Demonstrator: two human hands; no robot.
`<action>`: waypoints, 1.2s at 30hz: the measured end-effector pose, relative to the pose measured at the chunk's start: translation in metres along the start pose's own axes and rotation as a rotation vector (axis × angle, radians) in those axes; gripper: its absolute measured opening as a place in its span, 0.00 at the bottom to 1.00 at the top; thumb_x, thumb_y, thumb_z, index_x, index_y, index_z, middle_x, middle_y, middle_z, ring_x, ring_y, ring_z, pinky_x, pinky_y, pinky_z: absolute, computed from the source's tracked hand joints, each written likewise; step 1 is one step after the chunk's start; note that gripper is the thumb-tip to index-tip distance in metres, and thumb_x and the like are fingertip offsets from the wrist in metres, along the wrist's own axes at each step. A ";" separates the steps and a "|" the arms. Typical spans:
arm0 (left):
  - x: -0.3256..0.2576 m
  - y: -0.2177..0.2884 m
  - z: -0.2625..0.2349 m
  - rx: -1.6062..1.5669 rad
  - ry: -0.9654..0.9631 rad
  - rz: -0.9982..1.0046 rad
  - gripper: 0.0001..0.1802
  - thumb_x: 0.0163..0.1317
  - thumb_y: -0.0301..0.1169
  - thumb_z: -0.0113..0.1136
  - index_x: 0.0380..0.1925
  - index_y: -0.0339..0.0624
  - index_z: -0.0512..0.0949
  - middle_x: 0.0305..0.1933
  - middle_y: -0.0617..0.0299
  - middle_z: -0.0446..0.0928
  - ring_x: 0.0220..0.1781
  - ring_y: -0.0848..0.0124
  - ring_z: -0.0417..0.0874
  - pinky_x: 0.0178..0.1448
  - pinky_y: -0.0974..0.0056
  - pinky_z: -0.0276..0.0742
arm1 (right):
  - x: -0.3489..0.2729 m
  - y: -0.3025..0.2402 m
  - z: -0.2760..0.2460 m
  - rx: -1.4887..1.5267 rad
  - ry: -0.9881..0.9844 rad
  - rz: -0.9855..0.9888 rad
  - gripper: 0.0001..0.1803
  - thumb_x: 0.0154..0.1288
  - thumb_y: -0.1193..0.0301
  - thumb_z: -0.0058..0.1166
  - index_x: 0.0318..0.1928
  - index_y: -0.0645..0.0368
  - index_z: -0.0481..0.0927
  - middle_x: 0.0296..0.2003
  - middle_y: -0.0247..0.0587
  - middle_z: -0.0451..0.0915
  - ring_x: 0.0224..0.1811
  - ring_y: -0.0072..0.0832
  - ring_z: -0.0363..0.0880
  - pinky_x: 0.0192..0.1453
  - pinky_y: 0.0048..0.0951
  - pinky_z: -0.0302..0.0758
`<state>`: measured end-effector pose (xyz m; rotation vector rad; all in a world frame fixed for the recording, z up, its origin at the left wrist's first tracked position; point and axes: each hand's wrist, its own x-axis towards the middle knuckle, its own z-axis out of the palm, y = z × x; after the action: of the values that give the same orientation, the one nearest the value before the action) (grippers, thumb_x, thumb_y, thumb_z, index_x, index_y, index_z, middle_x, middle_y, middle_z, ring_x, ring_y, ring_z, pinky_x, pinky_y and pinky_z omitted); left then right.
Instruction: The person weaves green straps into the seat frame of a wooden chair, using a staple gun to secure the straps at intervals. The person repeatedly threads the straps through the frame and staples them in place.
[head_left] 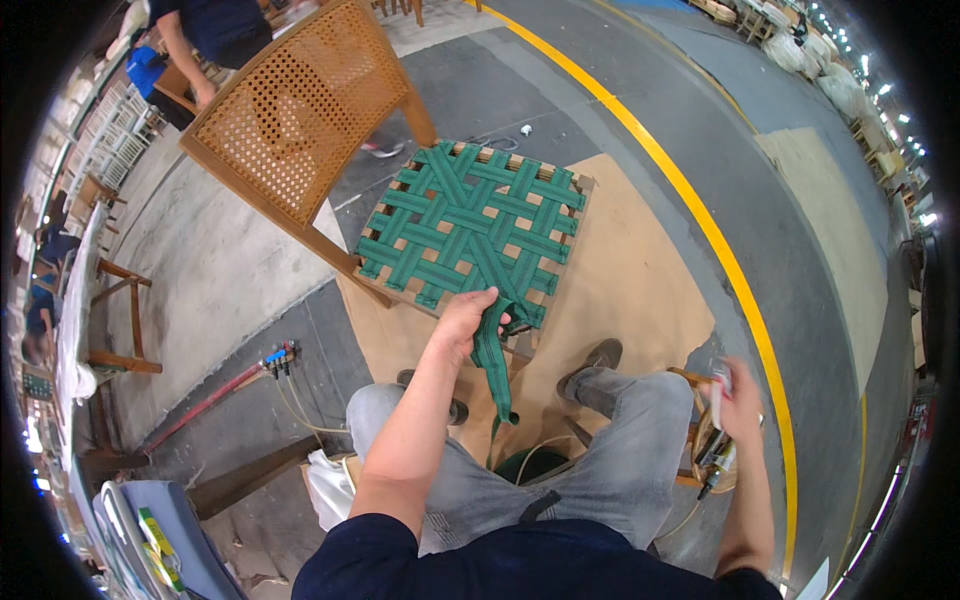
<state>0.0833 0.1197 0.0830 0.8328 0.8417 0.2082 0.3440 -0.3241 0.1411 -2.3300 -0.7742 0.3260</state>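
Observation:
A wooden chair (300, 110) with a cane back stands in front of me, its seat frame laced with woven green webbing (470, 220). My left hand (465, 320) grips the loose end of a green strap (493, 365) at the seat's front edge; the strap hangs down between my knees. My right hand (738, 400) is out to my right, closed around a small white object (718, 395), just above a tool (712, 462) with a dark tip that rests on a low wooden stand. I am seated, in grey trousers.
Brown board (630, 270) lies under the chair on a grey floor with a yellow line (700, 220). Another person (210, 40) stands behind the chair. Air hoses (250, 375) run at the left, wooden frames (115, 320) beyond. A white bag (330, 490) sits by my left leg.

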 end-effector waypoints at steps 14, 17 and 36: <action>0.010 0.002 0.007 0.100 -0.076 -0.008 0.16 0.80 0.38 0.59 0.43 0.34 0.82 0.31 0.59 0.85 0.28 0.72 0.85 0.31 0.66 0.82 | 0.167 -0.164 0.194 -0.706 -0.696 -1.002 0.27 0.62 0.46 0.68 0.56 0.41 0.78 0.47 0.43 0.79 0.53 0.45 0.81 0.56 0.48 0.73; 0.009 0.004 0.006 0.109 -0.121 -0.027 0.15 0.80 0.37 0.59 0.43 0.33 0.82 0.33 0.59 0.85 0.28 0.73 0.86 0.32 0.66 0.83 | 0.170 -0.162 0.205 -0.706 -0.688 -1.056 0.25 0.63 0.47 0.68 0.56 0.40 0.78 0.45 0.44 0.79 0.52 0.46 0.82 0.54 0.49 0.74; -0.005 -0.051 0.022 1.046 -0.106 0.575 0.18 0.74 0.39 0.62 0.52 0.35 0.85 0.69 0.39 0.77 0.67 0.47 0.81 0.68 0.54 0.77 | -0.028 -0.054 0.035 -0.285 0.116 -0.153 0.33 0.57 0.52 0.78 0.58 0.51 0.79 0.45 0.48 0.88 0.48 0.51 0.87 0.51 0.46 0.83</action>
<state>0.0880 0.0704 0.0572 2.0513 0.5559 0.2187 0.2832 -0.2904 0.1509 -2.5067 -0.9874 0.0122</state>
